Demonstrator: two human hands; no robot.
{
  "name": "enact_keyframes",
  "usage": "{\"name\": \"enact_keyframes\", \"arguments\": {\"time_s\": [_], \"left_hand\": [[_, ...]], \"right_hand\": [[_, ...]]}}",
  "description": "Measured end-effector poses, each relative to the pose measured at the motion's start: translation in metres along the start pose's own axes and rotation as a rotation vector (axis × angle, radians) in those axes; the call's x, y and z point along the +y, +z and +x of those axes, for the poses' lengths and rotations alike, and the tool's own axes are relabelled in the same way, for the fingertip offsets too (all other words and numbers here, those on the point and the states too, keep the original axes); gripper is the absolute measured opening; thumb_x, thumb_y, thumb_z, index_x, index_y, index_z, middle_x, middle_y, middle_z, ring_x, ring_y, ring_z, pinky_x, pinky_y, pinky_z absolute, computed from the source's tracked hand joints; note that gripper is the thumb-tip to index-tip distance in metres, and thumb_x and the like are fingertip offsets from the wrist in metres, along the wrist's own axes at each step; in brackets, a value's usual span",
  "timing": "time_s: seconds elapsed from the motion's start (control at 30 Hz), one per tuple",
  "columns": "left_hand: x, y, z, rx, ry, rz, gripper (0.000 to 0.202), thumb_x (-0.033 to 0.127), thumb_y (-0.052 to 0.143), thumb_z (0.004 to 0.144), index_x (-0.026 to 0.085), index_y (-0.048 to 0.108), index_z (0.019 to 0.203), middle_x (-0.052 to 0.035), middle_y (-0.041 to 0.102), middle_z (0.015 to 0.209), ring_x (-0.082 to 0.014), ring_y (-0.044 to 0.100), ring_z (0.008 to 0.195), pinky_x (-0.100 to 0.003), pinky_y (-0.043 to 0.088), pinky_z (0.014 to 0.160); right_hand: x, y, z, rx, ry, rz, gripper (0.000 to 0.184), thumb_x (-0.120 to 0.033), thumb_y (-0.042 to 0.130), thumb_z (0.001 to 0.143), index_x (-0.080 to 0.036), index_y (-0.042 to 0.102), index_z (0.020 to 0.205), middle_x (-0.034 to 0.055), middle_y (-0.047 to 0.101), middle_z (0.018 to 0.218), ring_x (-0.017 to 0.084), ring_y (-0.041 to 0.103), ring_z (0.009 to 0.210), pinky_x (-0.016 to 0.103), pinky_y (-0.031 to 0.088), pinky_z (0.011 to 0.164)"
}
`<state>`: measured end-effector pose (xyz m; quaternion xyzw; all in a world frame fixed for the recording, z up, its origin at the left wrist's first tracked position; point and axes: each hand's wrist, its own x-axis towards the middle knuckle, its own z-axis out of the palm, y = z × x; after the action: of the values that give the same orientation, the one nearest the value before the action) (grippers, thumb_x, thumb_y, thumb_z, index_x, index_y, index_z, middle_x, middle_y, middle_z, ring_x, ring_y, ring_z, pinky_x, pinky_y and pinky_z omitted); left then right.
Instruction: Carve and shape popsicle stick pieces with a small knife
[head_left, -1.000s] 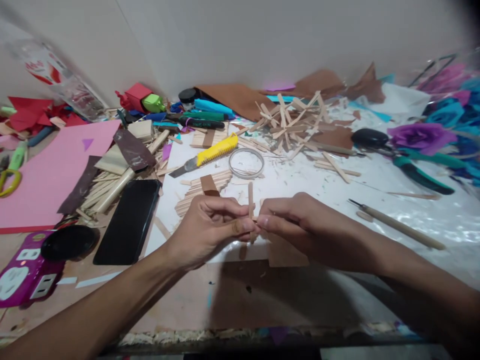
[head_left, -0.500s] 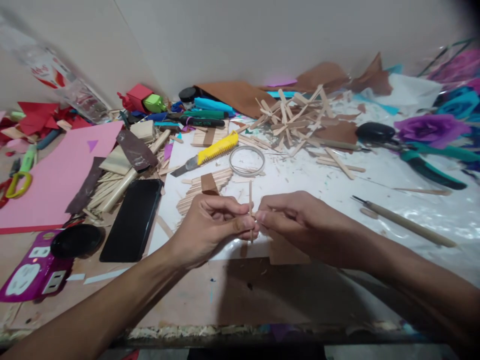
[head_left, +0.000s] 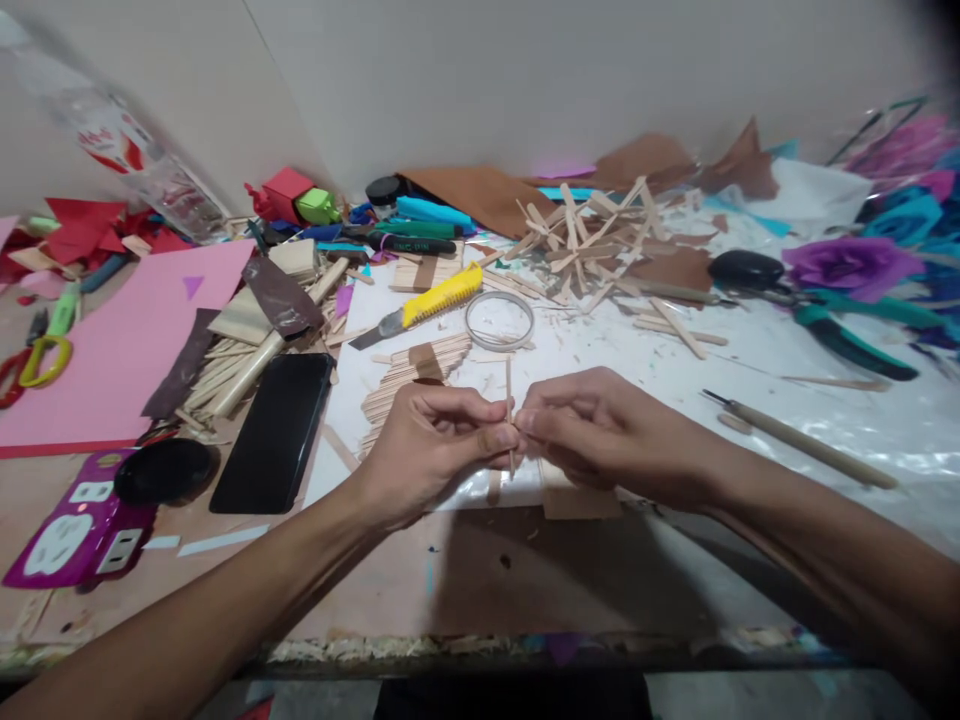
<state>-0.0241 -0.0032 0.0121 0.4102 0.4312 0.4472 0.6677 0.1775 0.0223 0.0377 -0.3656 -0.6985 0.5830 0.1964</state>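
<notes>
1. Far left of the yellow cutter point(head_left: 442, 300), scissors point(head_left: 66, 350) with a looped plastic handle lie on smooth, matt pink paper point(head_left: 127, 370).
2. Left of the cutter and nearer the desk point(head_left: 337, 600) edge sits a glossy purple plastic socket block point(head_left: 52, 535), a round black disc point(head_left: 165, 472) against it.
3. Left of the cutter, thin sticks point(head_left: 214, 375) lie bundled among dull brown strips; nearer, the phone point(head_left: 277, 435) is a flat, shiny black slab.
4. Just nearer than the cutter, a ribbed, slanting row of wooden strips point(head_left: 397, 375) carries a brown band.
5. Nearer than the cutter, the left hand point(head_left: 431, 440) has its thumb and fingers clamped on the wooden stick.
6. A slim, pale ring point(head_left: 498, 347) lies just right of the cutter.
7. The wooden stick point(head_left: 509, 380), narrow and straight, is nearer than the cutter and right of it.
8. Right of the cutter, the right hand point(head_left: 600, 415) has its fingertips bunched beside the stick; what they pinch I cannot tell.
9. Farther right of the cutter lie a round-handled wooden carving tool point(head_left: 802, 440) and teal-handled pliers point(head_left: 855, 342).
</notes>
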Motion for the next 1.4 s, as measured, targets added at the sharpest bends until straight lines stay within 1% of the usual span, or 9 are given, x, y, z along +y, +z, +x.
{"name": "enact_keyframes", "arguments": {"time_s": [0.2, 0.43, 0.57, 0.67, 0.8, 1.0, 1.13, 1.27, 1.4], "left_hand": [[0.000, 0.000, 0.001, 0.003, 0.000, 0.026, 0.029, 0.026, 0.101, 0.060, 0.010, 0.081, 0.072, -0.0066, 0.077, 0.070, -0.0160, 0.074, 0.061, -0.025, 0.068, 0.062], [-0.010, -0.003, 0.000, 0.024, -0.006, -0.119, 0.022, 0.021, 0.097, 0.069, 0.014, 0.084, 0.085, -0.0062, 0.080, 0.083, -0.0173, 0.079, 0.071, -0.027, 0.070, 0.072], [-0.010, -0.002, -0.001, 0.020, 0.011, -0.121, 0.017, 0.018, 0.095, 0.071, 0.013, 0.084, 0.083, -0.0045, 0.077, 0.083, -0.0168, 0.078, 0.072, -0.028, 0.070, 0.073], [-0.007, -0.003, -0.001, -0.008, 0.048, -0.096, 0.012, 0.017, 0.093, 0.073, 0.013, 0.084, 0.079, -0.0031, 0.074, 0.078, -0.0148, 0.077, 0.069, -0.027, 0.070, 0.072], [-0.005, -0.006, 0.000, -0.047, 0.052, -0.053, 0.010, 0.016, 0.093, 0.073, 0.015, 0.084, 0.076, -0.0017, 0.072, 0.072, -0.0125, 0.074, 0.066, -0.022, 0.068, 0.067], [-0.006, -0.007, -0.002, -0.026, 0.023, 0.031, 0.017, 0.024, 0.097, 0.069, 0.015, 0.083, 0.074, -0.0049, 0.076, 0.072, -0.0169, 0.075, 0.067, -0.026, 0.067, 0.066], [-0.004, -0.006, -0.002, -0.019, 0.069, 0.132, 0.019, 0.027, 0.097, 0.068, 0.015, 0.084, 0.074, -0.0058, 0.077, 0.072, -0.0157, 0.073, 0.066, -0.022, 0.062, 0.061], [-0.006, -0.008, 0.000, 0.012, 0.158, 0.189, 0.019, 0.026, 0.099, 0.064, 0.017, 0.083, 0.072, -0.0042, 0.076, 0.071, -0.0126, 0.068, 0.062, -0.019, 0.055, 0.055], [-0.009, -0.009, -0.001, 0.008, 0.150, 0.219, 0.020, 0.028, 0.098, 0.065, 0.016, 0.084, 0.074, -0.0046, 0.076, 0.070, -0.0120, 0.066, 0.060, -0.018, 0.051, 0.052]], "right_hand": [[0.008, -0.004, -0.002, 0.055, -0.215, -0.501, 0.032, -0.029, 0.052, 0.106, -0.019, 0.058, 0.076, -0.0064, 0.046, 0.059, 0.008, 0.037, 0.054, 0.023, 0.027, 0.054], [-0.003, -0.007, -0.007, 0.084, -0.085, -0.576, 0.035, -0.038, 0.042, 0.110, -0.020, 0.059, 0.085, -0.0020, 0.060, 0.072, 0.012, 0.049, 0.064, 0.024, 0.033, 0.061], [0.001, -0.006, -0.012, 0.049, -0.129, -0.664, 0.029, -0.031, 0.041, 0.110, -0.021, 0.057, 0.089, -0.0026, 0.055, 0.071, 0.012, 0.043, 0.061, 0.026, 0.029, 0.059], [0.001, -0.004, -0.010, 0.047, -0.107, -0.589, 0.029, -0.030, 0.043, 0.109, -0.020, 0.057, 0.085, -0.0035, 0.050, 0.066, 0.012, 0.039, 0.058, 0.026, 0.026, 0.056], [-0.001, -0.003, -0.006, -0.021, -0.084, -0.314, 0.036, -0.030, 0.041, 0.108, -0.019, 0.057, 0.078, -0.0020, 0.056, 0.069, 0.011, 0.047, 0.062, 0.023, 0.034, 0.057], [0.012, -0.007, -0.013, 0.040, -0.185, -0.649, 0.023, -0.026, 0.053, 0.103, -0.020, 0.059, 0.081, -0.0050, 0.045, 0.059, 0.010, 0.031, 0.052, 0.029, 0.019, 0.051], [0.011, -0.004, -0.008, 0.046, -0.216, -0.489, 0.033, -0.031, 0.051, 0.106, -0.019, 0.058, 0.076, -0.0036, 0.049, 0.063, 0.010, 0.036, 0.057, 0.026, 0.026, 0.054], [0.002, -0.002, 0.000, -0.048, -0.010, -0.131, 0.038, -0.038, 0.052, 0.105, -0.019, 0.057, 0.072, -0.0045, 0.045, 0.060, 0.010, 0.036, 0.055, 0.024, 0.026, 0.049], [0.005, -0.002, -0.002, -0.003, -0.071, -0.319, 0.039, -0.036, 0.051, 0.106, -0.018, 0.058, 0.072, -0.0036, 0.049, 0.063, 0.010, 0.040, 0.058, 0.023, 0.029, 0.053]]}}
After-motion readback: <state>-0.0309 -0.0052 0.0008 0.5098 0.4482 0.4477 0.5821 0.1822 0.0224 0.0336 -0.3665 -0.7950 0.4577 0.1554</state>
